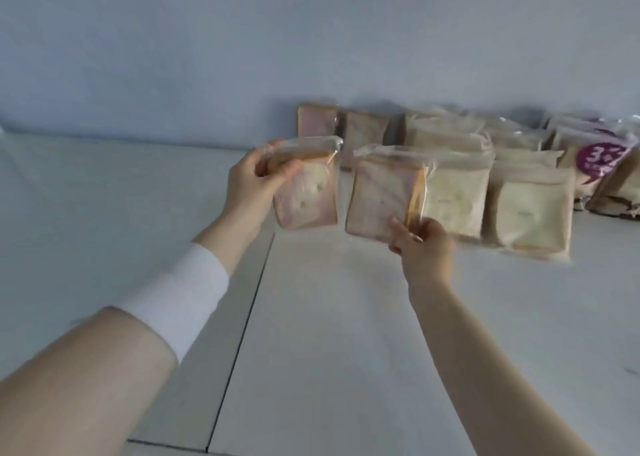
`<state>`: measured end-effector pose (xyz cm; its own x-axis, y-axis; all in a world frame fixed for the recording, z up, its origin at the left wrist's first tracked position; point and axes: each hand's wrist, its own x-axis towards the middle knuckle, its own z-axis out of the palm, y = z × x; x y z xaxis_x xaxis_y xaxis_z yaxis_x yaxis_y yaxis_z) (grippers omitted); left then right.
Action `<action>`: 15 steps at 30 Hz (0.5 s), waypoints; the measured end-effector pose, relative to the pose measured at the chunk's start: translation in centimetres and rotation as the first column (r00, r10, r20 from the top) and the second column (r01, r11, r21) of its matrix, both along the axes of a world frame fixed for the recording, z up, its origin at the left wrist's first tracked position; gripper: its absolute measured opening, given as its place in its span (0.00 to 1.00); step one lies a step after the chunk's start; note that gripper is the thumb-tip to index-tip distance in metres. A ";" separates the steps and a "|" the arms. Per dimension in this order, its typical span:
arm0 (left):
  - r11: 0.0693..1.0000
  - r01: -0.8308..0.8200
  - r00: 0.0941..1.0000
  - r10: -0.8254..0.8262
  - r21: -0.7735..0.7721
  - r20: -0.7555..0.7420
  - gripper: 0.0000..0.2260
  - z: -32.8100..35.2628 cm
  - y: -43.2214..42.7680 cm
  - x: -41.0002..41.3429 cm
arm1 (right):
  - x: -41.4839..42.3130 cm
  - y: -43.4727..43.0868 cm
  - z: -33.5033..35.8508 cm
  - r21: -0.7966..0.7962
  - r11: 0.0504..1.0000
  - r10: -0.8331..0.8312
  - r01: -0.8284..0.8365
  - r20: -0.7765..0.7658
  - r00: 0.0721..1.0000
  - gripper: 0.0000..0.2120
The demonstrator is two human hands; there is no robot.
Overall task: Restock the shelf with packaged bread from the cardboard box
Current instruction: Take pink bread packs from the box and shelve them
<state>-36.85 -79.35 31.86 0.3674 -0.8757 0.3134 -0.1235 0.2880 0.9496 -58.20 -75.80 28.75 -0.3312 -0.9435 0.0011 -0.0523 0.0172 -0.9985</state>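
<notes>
Our left hand (256,181) gripped the top of a pink-marbled bread slice in clear plastic (306,195) above the white shelf (346,334), our right hand (424,244) pinched a second pink-marbled pack (379,197) by its lower corner, and we feared that thin pinch slipping and toppling the row of pale bread packs (457,192) just behind.

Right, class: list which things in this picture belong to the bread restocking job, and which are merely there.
Job: left grip holding pink-swirl pack; right grip pinching second pack; stocked packs; shelf.
Merely there: white wristband; wall.
The cardboard box is out of view.
</notes>
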 end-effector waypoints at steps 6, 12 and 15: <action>0.998 -0.032 0.999 0.030 0.054 0.024 0.17 -1.6 -12.6 1.0 | 4.4 -11.3 -1.8 0.021 0.994 -0.105 0.107 -0.061 0.993 0.11; 0.978 -0.201 0.979 0.202 0.053 -0.002 0.14 -3.3 -18.0 0.4 | 5.7 -16.2 -2.9 -0.024 0.973 -0.230 0.228 -0.140 0.963 0.21; 0.969 -0.245 0.970 0.244 0.030 0.024 0.13 -3.8 -18.4 -0.3 | 6.0 -17.0 -2.9 -0.001 0.956 -0.287 0.293 -0.216 0.933 0.22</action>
